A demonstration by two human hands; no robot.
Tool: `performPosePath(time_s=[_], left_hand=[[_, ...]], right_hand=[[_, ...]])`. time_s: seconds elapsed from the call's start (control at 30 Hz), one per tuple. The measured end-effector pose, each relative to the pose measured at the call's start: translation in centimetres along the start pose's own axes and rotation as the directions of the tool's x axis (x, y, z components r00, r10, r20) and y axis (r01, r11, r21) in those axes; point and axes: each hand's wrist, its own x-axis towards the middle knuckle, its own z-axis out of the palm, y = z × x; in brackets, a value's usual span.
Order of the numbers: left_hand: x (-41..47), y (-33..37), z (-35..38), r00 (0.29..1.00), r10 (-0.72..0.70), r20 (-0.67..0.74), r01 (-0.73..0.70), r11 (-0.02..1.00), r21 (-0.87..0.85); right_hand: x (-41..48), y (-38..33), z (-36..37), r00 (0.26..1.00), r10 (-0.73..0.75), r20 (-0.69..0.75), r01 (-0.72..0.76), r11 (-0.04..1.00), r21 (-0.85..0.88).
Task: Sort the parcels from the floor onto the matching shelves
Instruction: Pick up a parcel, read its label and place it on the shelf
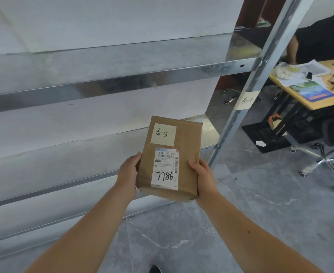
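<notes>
The left hand (127,171) grips the near left edge of a brown cardboard parcel (170,158), thumb on top; the right hand (202,177) clasps the near right edge likewise, so the parcel is held between them, in front of the bare metal shelves (103,83). A cream note (163,134) on the parcel reads 泰安. Its shipping label (165,167) shows "530- D5 094" and handwritten "7786"; the finer print is too small to read. A tag (246,99) on the shelf upright (260,73) seems to read 泰安 too.
</notes>
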Motion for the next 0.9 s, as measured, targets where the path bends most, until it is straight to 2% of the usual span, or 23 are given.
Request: performPosePath(time_s=[0.17,0.3,0.43,0.6,0.7,0.9], left_hand=[[1.0,1.2,-0.1,0.998,0.032,0.045,-0.032,0.999,0.009],[2.2,1.9,0.0,0.992,0.125,-0.004,-0.123,0.981,0.15],[3.3,3.1,0.2,0.988,0.155,-0.026,-0.138,0.933,0.332],[4.3,4.6,0.6,0.984,0.178,0.018,-0.165,0.868,0.468],[4.7,4.7,0.6,0.972,0.234,-0.018,-0.201,0.869,0.453],[5.1,4.1,0.5,0.938,0.332,-0.097,-0.29,0.908,0.302]], right_hand=[[1.1,0.2,1.8,0.994,0.044,-0.102,-0.037,0.997,0.063],[1.8,1.2,3.2,0.985,0.078,-0.155,-0.066,0.995,0.08],[2.3,2.1,4.3,0.974,0.096,-0.206,-0.074,0.991,0.115],[2.9,1.8,5.2,0.96,0.1,-0.262,-0.065,0.988,0.141],[3.1,1.5,5.5,0.943,0.088,-0.321,-0.04,0.988,0.152],[4.0,1.3,7.3,0.9,0.027,-0.436,0.024,0.993,0.112]])
